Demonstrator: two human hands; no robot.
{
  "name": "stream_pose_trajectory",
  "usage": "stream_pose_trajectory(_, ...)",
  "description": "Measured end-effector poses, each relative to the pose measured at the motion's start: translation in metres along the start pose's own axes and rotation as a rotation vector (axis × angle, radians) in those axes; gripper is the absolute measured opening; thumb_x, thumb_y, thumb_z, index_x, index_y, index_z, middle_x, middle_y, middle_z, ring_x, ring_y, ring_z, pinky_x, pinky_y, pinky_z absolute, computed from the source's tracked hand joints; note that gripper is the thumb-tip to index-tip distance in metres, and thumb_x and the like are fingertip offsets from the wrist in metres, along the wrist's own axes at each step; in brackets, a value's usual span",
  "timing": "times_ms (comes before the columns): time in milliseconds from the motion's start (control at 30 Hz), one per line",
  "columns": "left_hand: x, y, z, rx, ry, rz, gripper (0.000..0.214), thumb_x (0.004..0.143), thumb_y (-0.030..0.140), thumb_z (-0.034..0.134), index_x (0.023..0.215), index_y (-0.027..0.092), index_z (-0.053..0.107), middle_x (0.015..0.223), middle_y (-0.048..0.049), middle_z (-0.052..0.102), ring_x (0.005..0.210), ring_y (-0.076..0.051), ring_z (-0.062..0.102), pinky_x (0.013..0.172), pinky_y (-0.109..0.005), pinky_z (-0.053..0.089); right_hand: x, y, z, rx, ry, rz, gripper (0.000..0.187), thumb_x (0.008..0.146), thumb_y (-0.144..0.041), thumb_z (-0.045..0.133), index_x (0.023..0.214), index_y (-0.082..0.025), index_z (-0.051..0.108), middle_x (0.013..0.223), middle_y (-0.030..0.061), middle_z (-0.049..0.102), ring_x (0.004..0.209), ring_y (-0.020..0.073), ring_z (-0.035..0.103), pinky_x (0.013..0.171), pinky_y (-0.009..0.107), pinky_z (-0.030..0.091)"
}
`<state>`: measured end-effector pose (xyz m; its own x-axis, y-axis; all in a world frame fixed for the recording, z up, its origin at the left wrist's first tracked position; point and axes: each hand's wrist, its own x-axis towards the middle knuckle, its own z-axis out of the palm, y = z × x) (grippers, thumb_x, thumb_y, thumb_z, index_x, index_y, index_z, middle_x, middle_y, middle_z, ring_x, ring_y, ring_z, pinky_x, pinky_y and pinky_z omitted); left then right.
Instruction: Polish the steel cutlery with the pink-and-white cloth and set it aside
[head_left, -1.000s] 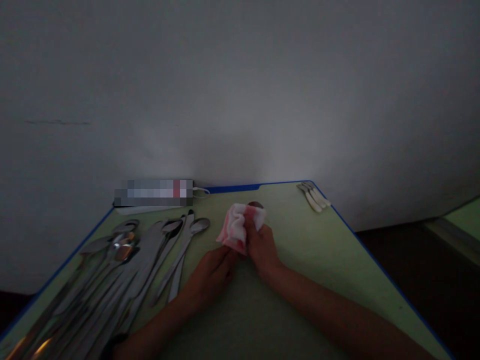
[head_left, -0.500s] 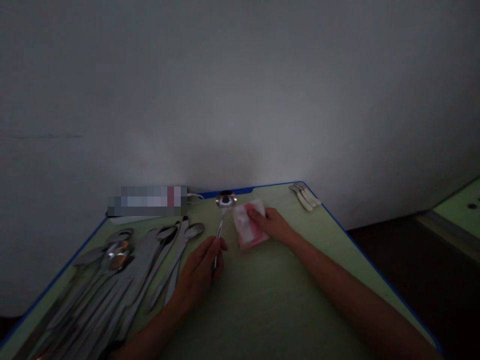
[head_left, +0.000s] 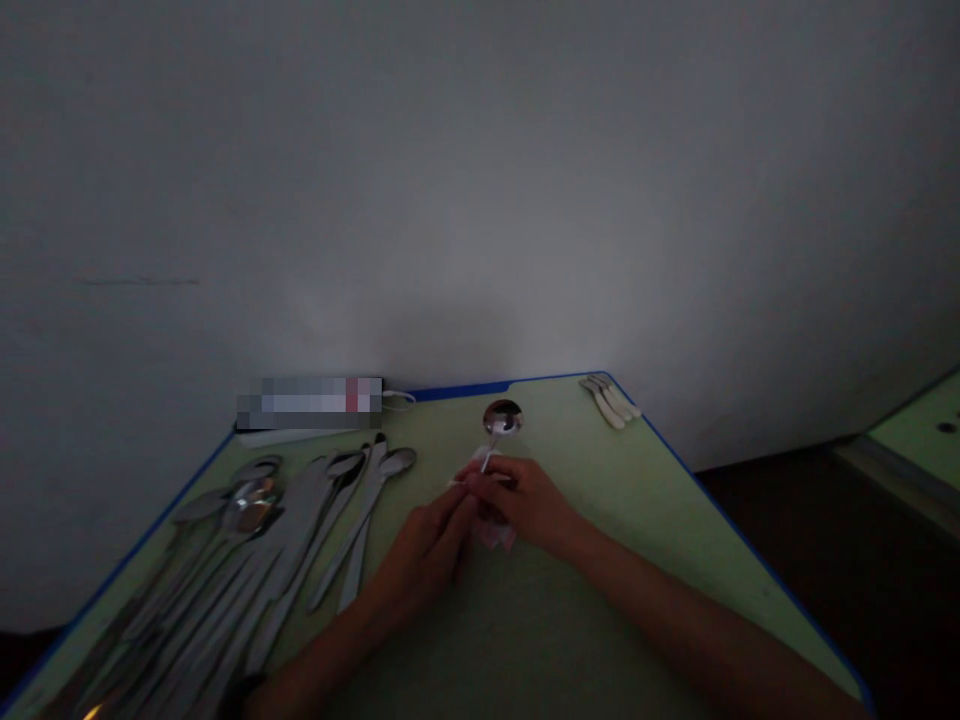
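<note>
My left hand [head_left: 427,545] grips the handle end of a steel spoon [head_left: 501,421] whose bowl points away from me. My right hand [head_left: 529,500] is closed around a pink and white cloth [head_left: 495,535] wrapped on the spoon's handle, just below the bowl. Most of the cloth is hidden under my fingers. Both hands meet over the middle of the green table [head_left: 615,520].
A large spread of steel spoons [head_left: 247,560] covers the table's left side. Three white-handled utensils [head_left: 611,398] lie at the far right corner. A flat white object [head_left: 311,408] sits against the wall at the back left. The table's blue right edge [head_left: 720,510] drops to dark floor.
The right hand lifted the cloth off the table and brought it back onto the spoon's handle. The left hand moved the spoon rightward, and both hands came together.
</note>
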<state>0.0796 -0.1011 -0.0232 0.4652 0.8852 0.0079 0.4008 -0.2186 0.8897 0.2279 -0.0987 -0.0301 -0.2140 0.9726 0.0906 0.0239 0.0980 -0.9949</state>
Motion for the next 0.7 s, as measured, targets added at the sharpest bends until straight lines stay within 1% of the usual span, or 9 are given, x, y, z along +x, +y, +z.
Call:
stream_pose_trajectory(100, 0.003, 0.002, 0.000, 0.024, -0.002, 0.004, 0.034, 0.087, 0.041, 0.035, 0.073, 0.018, 0.055, 0.051, 0.0036, 0.052, 0.047, -0.013, 0.048, 0.046, -0.020, 0.034, 0.004, 0.001, -0.010, 0.064, 0.178, -0.006, 0.030, 0.078, -0.046, 0.051, 0.081, -0.017, 0.057, 0.058, -0.0041, 0.050, 0.047, 0.0067, 0.044, 0.044, 0.018, 0.034)
stream_pose_trajectory(167, 0.006, 0.004, -0.002, 0.064, -0.005, 0.003, 0.036, 0.088, 0.041, 0.034, 0.075, 0.018, 0.058, 0.054, 0.0027, 0.055, 0.049, -0.013, 0.049, 0.046, -0.020, 0.034, 0.009, -0.005, -0.031, -0.056, 0.264, -0.038, 0.031, 0.081, -0.047, 0.045, 0.079, -0.017, 0.053, 0.052, -0.0054, 0.047, 0.043, 0.0072, 0.043, 0.042, 0.018, 0.033)
stream_pose_trajectory(233, 0.009, 0.007, -0.004, 0.092, 0.005, 0.011, 0.037, 0.089, 0.041, 0.032, 0.077, 0.018, 0.059, 0.056, 0.0025, 0.056, 0.050, -0.013, 0.050, 0.047, -0.020, 0.035, 0.013, -0.014, -0.059, -0.340, 0.328, -0.030, 0.035, 0.087, -0.045, 0.032, 0.077, -0.017, 0.051, 0.050, -0.0046, 0.048, 0.040, 0.0078, 0.043, 0.042, 0.019, 0.034)
stream_pose_trajectory(267, 0.011, 0.009, -0.004, 0.105, 0.016, 0.023, 0.037, 0.089, 0.040, 0.032, 0.077, 0.018, 0.059, 0.056, 0.0025, 0.056, 0.051, -0.013, 0.050, 0.049, -0.020, 0.035, 0.014, -0.017, -0.073, -0.558, 0.354, -0.009, 0.037, 0.090, -0.040, 0.026, 0.078, -0.016, 0.051, 0.054, -0.0024, 0.052, 0.043, 0.0082, 0.046, 0.046, 0.020, 0.036)
stream_pose_trajectory(333, 0.016, 0.012, -0.001, 0.134, 0.040, 0.057, 0.036, 0.088, 0.039, 0.033, 0.075, 0.018, 0.059, 0.056, 0.0026, 0.056, 0.053, -0.013, 0.052, 0.051, -0.020, 0.036, 0.016, -0.019, -0.097, -1.078, 0.230, 0.118, 0.034, 0.091, -0.031, 0.024, 0.081, -0.015, 0.053, 0.066, 0.0030, 0.060, 0.056, 0.0098, 0.055, 0.056, 0.021, 0.040)
stream_pose_trajectory(400, 0.021, 0.015, 0.005, 0.158, 0.048, 0.088, 0.035, 0.088, 0.038, 0.034, 0.072, 0.018, 0.057, 0.057, 0.0026, 0.055, 0.054, -0.013, 0.052, 0.051, -0.021, 0.035, 0.017, -0.015, -0.113, -1.259, 0.206, 0.200, 0.028, 0.088, -0.028, 0.033, 0.086, -0.012, 0.055, 0.076, 0.0110, 0.063, 0.067, 0.0161, 0.060, 0.062, 0.026, 0.042)
stream_pose_trajectory(467, 0.025, 0.017, 0.012, 0.176, 0.037, 0.113, 0.035, 0.088, 0.037, 0.034, 0.071, 0.018, 0.056, 0.057, 0.0029, 0.053, 0.052, -0.012, 0.050, 0.050, -0.021, 0.034, 0.018, -0.007, -0.120, -1.339, 0.229, 0.256, 0.025, 0.085, -0.023, 0.036, 0.093, -0.009, 0.055, 0.082, 0.0170, 0.063, 0.075, 0.0229, 0.061, 0.065, 0.032, 0.042)
stream_pose_trajectory(533, 0.028, 0.018, 0.020, 0.208, 0.014, 0.137, 0.034, 0.089, 0.036, 0.033, 0.072, 0.018, 0.057, 0.058, 0.0031, 0.053, 0.053, -0.012, 0.049, 0.050, -0.021, 0.033, 0.020, 0.002, -0.122, -1.409, 0.250, 0.291, 0.027, 0.085, -0.019, 0.033, 0.101, -0.008, 0.053, 0.087, 0.0183, 0.062, 0.081, 0.0262, 0.061, 0.067, 0.035, 0.043)
stream_pose_trajectory(700, 0.032, 0.012, 0.028, 0.296, -0.051, 0.168, 0.034, 0.089, 0.033, 0.032, 0.072, 0.018, 0.057, 0.065, 0.0018, 0.057, 0.060, -0.013, 0.051, 0.057, -0.023, 0.033, 0.020, 0.011, -0.118, -1.496, 0.253, 0.277, 0.033, 0.088, -0.022, 0.028, 0.116, -0.016, 0.046, 0.108, 0.0151, 0.056, 0.087, 0.0245, 0.060, 0.069, 0.034, 0.044)
